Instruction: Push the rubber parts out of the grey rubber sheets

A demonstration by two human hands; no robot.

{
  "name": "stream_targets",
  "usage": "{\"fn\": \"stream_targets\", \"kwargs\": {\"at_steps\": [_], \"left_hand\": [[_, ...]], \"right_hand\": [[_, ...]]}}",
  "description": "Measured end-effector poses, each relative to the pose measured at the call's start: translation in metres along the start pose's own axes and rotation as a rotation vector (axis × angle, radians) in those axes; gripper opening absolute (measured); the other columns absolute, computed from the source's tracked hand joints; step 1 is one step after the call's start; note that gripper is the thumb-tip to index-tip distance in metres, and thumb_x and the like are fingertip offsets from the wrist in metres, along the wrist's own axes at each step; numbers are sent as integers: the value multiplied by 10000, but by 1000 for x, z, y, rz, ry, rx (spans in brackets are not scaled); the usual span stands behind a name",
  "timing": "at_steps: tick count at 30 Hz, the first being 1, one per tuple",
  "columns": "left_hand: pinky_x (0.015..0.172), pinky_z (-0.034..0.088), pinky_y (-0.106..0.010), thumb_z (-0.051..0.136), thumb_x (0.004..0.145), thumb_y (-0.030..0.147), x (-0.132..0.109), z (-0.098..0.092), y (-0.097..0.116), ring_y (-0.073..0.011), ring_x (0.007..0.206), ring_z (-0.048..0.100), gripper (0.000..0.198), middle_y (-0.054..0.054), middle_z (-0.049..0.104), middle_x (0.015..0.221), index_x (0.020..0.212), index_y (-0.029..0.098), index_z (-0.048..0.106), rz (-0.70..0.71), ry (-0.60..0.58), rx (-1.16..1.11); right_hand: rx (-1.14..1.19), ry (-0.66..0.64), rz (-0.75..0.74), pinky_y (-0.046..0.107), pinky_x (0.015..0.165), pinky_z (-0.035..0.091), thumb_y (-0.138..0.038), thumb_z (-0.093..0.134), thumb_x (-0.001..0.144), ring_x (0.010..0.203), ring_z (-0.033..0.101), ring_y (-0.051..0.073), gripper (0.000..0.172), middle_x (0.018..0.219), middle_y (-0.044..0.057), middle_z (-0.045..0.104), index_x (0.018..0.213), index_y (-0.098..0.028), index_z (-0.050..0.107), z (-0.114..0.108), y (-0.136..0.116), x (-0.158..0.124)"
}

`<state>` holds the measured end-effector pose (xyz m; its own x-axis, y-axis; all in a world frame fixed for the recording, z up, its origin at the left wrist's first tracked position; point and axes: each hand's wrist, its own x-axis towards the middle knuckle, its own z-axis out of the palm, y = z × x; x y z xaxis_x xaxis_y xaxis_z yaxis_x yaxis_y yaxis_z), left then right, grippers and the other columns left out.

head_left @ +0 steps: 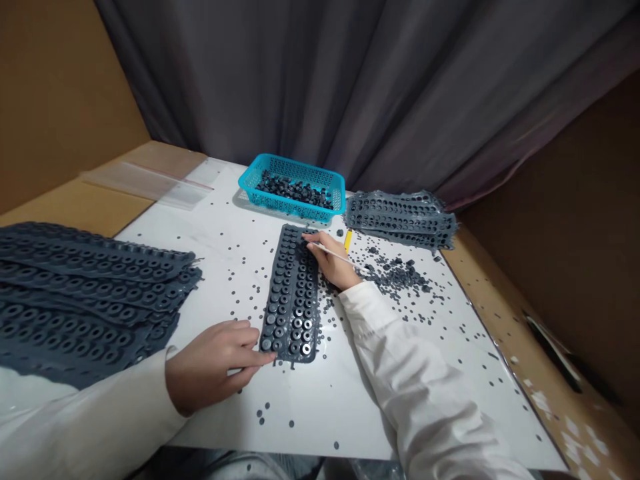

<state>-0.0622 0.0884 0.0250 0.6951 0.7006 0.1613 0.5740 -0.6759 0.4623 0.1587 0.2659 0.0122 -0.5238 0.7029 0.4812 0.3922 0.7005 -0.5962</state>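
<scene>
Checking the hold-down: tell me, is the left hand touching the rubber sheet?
Touching: the head view shows the left hand with fingertips pressed on the rubber sheet near corner.

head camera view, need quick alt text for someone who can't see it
A person's left hand pins the near end of a dark rubber sheet of small rings on a white table, while the right hand pokes its far end with a thin stick. A blue basket of loose rings sits behind, and stacks of sheets lie at left.

One blue basket (293, 175); one rubber sheet (294, 293) under two hands; two sheet stacks.
</scene>
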Motion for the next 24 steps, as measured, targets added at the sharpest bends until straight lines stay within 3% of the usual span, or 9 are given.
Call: {"fn": "stream_targets", "kwargs": {"at_steps": [5, 9, 16, 20, 24], "left_hand": [[596, 314, -287, 456, 862, 111, -1, 1, -1, -173, 681, 467, 283, -24, 527, 700, 1007, 251, 655, 3, 8, 8], [597, 315, -288, 456, 861, 110, -1, 0, -1, -172, 681, 465, 283, -26, 526, 696, 1007, 249, 655, -1, 3, 11], [594, 318, -287, 456, 860, 105, 0, 0, 0, -170, 680, 468, 285, -23, 530, 702, 1007, 251, 652, 1, 8, 13], [600, 322, -291, 438, 880, 120, 0, 1, 0, -170, 686, 469, 281, -27, 531, 697, 1001, 245, 658, 0, 15, -2], [607, 317, -299, 416, 897, 139, -1, 1, 0, -179, 690, 473, 288, -32, 534, 701, 1005, 247, 660, -13, 0, -10]], "right_hand": [[177, -140, 16, 400, 905, 462, -376, 478, 906, 1036, 603, 202, 198, 1061, 92, 659, 912, -198, 565, 2, -2, -2], [199, -163, 49, 403, 913, 455, -381, 471, 909, 1046, 601, 201, 206, 1075, 88, 656, 928, -196, 560, 5, 0, -3], [57, -137, -24, 377, 842, 477, -328, 449, 923, 966, 612, 208, 179, 1028, 81, 670, 958, -207, 576, 5, 4, 1], [-81, -45, -25, 388, 841, 470, -316, 415, 932, 973, 586, 228, 211, 1010, 100, 657, 971, -198, 586, 3, 8, 5], [-7, 13, 3, 388, 872, 464, -340, 437, 925, 1008, 589, 220, 205, 1057, 92, 653, 994, -205, 575, 2, 10, 6]]}}
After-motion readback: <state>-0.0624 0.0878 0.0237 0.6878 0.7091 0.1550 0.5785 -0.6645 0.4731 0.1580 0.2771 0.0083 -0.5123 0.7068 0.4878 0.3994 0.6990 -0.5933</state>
